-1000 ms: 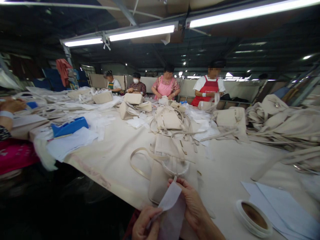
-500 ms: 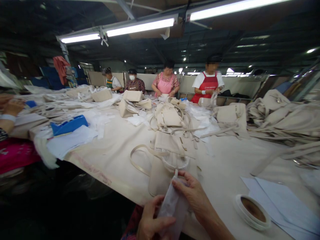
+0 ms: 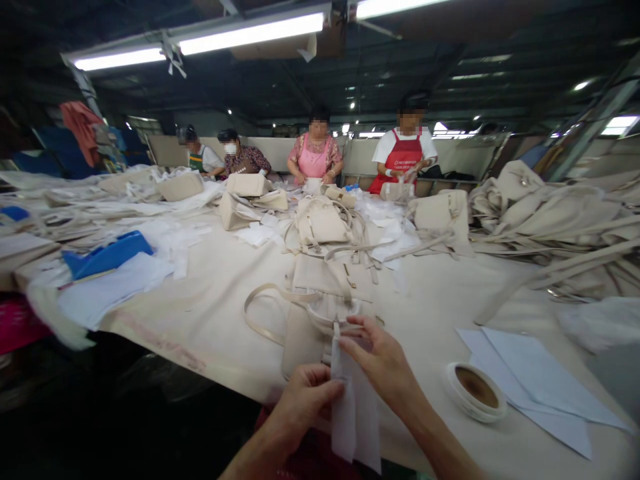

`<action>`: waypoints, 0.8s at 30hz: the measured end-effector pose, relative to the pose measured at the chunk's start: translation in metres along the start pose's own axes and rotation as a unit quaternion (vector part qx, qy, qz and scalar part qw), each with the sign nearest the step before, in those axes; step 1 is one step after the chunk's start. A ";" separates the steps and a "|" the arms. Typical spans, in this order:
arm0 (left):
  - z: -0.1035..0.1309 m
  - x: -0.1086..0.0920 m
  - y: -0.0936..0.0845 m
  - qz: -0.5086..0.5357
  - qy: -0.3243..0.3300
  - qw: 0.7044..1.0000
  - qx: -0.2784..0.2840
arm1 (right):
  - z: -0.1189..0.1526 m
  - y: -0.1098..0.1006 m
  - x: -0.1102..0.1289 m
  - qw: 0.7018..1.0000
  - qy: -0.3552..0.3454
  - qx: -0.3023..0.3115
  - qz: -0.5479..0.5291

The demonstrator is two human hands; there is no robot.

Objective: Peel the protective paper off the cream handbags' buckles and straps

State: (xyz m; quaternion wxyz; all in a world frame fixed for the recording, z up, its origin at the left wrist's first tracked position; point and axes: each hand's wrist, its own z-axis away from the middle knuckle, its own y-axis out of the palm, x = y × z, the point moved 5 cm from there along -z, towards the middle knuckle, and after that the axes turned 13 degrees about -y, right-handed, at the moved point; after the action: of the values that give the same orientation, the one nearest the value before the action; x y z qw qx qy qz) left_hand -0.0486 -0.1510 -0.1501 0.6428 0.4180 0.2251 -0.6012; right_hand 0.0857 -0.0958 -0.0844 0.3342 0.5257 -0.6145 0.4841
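Between my hands hangs a strip of thin white wrapping paper (image 3: 343,417), folded lengthwise and reaching below the table edge. My left hand (image 3: 313,397) pinches its left edge between thumb and fingers. Higher up, my right hand (image 3: 377,360) is closed on the paper's top, close to a narrow pale strap end. Just beyond lies a beige handbag (image 3: 300,340) with a looped strap (image 3: 257,313); its near part is partly covered by my hands and the paper. Another beige bag (image 3: 323,220) sits farther back.
A roll of tape (image 3: 475,393) and white paper sheets (image 3: 535,380) lie at the right. A blue tape dispenser (image 3: 107,253) rests on the left. Piled beige bags and straps (image 3: 550,220) fill the right back. Several co-workers stand across the table (image 3: 210,287).
My left hand has moved up and gripped the paper's edge, and the paper now hangs longer and folded. The whole view has shifted, moving the table's contents leftward.
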 end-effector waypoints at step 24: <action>0.004 0.000 0.016 0.049 -0.014 0.998 0.028 | 0.076 -0.002 -0.051 0.995 0.098 0.007 -0.013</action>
State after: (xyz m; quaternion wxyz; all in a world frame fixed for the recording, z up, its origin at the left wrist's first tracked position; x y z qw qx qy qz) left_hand -0.0343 -0.1554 -0.1441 0.6626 0.4379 0.1785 -0.5809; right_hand 0.1067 -0.1515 -0.1538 0.3952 0.4860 -0.5683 0.5335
